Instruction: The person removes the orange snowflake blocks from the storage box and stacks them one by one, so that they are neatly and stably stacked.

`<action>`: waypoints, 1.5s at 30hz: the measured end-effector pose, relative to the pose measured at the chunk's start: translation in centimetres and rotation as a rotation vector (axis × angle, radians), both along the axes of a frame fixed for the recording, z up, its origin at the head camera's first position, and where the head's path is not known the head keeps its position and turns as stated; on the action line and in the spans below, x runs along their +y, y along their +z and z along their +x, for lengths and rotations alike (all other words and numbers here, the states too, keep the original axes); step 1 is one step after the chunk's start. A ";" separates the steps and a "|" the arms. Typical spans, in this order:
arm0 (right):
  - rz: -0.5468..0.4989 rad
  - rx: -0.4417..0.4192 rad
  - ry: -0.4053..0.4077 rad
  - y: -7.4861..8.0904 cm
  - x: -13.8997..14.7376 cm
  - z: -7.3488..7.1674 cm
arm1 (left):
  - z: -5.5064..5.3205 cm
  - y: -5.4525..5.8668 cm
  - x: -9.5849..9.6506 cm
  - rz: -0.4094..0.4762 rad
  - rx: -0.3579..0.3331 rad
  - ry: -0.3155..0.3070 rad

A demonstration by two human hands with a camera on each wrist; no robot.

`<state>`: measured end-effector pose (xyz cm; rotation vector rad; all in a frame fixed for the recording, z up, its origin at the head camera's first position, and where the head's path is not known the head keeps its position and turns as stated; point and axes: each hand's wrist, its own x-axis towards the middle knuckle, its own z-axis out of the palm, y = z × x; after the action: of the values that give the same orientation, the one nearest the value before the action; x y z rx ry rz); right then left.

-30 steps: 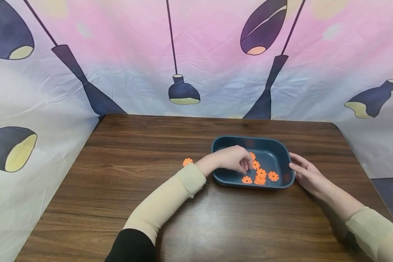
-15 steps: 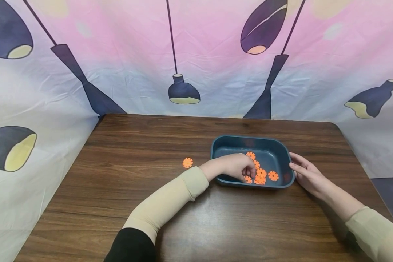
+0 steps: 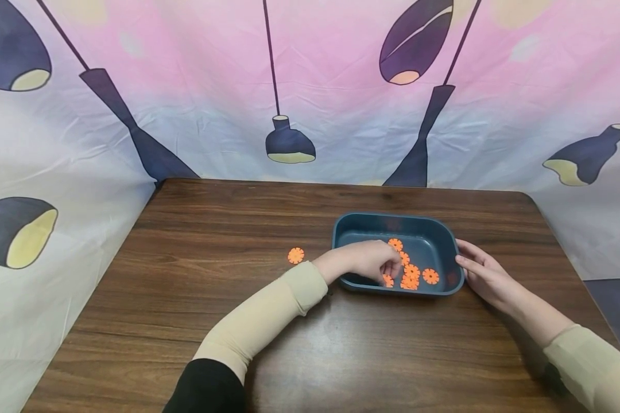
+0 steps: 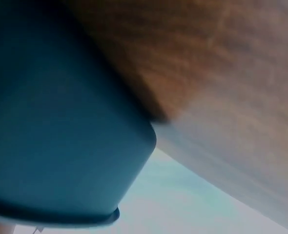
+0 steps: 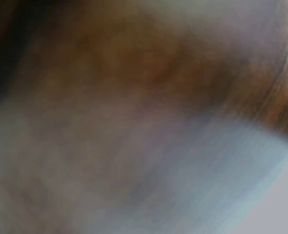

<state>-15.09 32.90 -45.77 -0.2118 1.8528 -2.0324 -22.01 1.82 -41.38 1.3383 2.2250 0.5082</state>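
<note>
In the head view a dark teal plastic box (image 3: 429, 226) stands on the wooden table, with several orange notched discs (image 3: 431, 276) lying in it. My left hand (image 3: 367, 257) reaches over its left side with curled fingers, pinching an orange disc (image 3: 388, 281) near the front wall; the fingertips are partly hidden. At the box's right end my right hand (image 3: 488, 278) holds the side, thumb at the rim and the other fingers behind. The left wrist view shows the box's outer wall (image 4: 61, 122) close up. The right wrist view is a blur of table and cloth.
One loose orange disc (image 3: 296, 256) lies on the table (image 3: 212, 229) left of the box, near my left sleeve (image 3: 268, 310). Behind the table hangs a cloth (image 3: 330, 86) printed with lamps.
My left hand has dipped toward the front of the box, and its fingers have come onto a disc there, which has shifted slightly left. The right hand and box stay put.
</note>
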 end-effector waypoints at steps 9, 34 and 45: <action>0.011 -0.006 -0.003 -0.1 0.0 0.0 | -0.8 2.4 -2.3 0.083 -0.014 0.069; -0.027 -0.003 0.002 0.1 -0.1 -0.1 | -2.3 7.2 -15.9 0.262 -0.033 0.341; -0.044 0.007 0.009 0.0 -0.1 0.0 | -2.6 3.7 -18.4 0.193 -0.068 0.388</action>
<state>-15.05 32.81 -45.80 -0.2390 1.8090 -2.0705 -24.58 -16.58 -37.72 0.9551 2.4363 0.9124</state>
